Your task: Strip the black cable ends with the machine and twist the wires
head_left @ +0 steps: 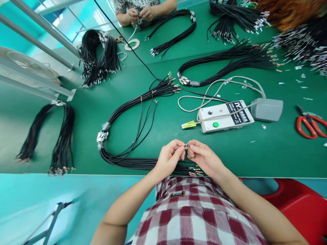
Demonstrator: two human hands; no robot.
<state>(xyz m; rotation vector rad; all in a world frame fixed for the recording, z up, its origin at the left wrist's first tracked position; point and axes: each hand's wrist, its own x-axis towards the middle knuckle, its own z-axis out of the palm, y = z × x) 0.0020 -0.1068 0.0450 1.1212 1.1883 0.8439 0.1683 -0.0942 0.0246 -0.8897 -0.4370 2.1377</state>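
Note:
My left hand [171, 156] pinches the end of a black cable close to the table's front edge. Fingertip to fingertip with it, my right hand [203, 154] is closed on the thin wires that stick out of that cable end. A bundle of black cables [127, 105] curves in a U to the left and runs beneath my left hand, bound at its bend by clear wrap with metal connectors [102, 136]. Stripped, coloured wire ends [196, 171] of the bundle lie just below my hands. A few loose cables [139, 136] hang apart inside the curve.
Beyond my hands sits a white control box [224, 116] with a green button, a grey cord and a yellow clip [189, 125]. Red-handled pliers [310, 123] lie at right. More cable bundles [99, 58] are around the green table. Across it, a person's hands [140, 14] work on cables.

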